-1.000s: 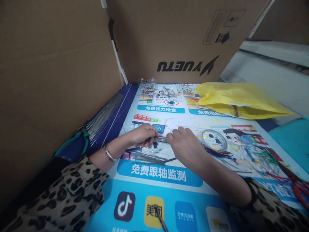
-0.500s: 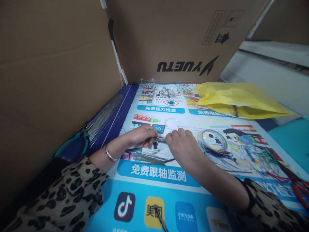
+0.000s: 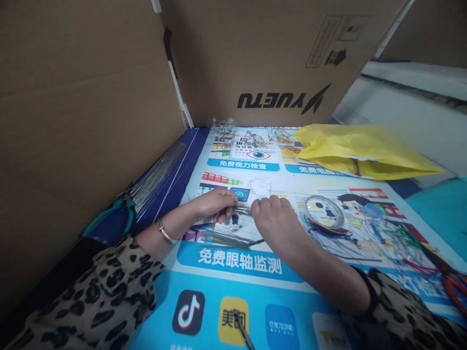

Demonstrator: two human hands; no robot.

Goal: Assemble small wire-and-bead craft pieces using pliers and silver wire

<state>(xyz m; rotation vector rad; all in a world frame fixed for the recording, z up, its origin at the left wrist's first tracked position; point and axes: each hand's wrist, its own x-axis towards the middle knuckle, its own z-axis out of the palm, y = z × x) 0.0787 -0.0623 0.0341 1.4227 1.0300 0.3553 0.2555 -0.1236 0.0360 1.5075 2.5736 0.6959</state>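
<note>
My left hand (image 3: 218, 206) is closed in a pinch at the middle of the printed sheet. From its fingertips a thin wire with small clear beads (image 3: 231, 229) appears to curve down. My right hand (image 3: 273, 216) is wrapped round a slim silver metal tool (image 3: 243, 210), whose tip reaches to the left fingertips; most of the tool is hidden by the fist, so its exact kind does not show. Below both hands lies a bundle of cut grey wires (image 3: 229, 239). Just beyond them rests a thin wire ring with beads (image 3: 260, 186).
Teal-handled pliers (image 3: 127, 218) and long straight wires (image 3: 158, 170) lie left. Rightward are a wire spool (image 3: 324, 212), tangled coloured wires (image 3: 397, 243), orange-handled scissors (image 3: 454, 289) and a yellow bag (image 3: 368, 150). Wire pieces (image 3: 255, 138) sit before the cardboard wall (image 3: 255, 58).
My right hand and forearm have shifted very slightly, with the wrist a little lower. The left hand holds its place, and the beads below it have moved a touch.
</note>
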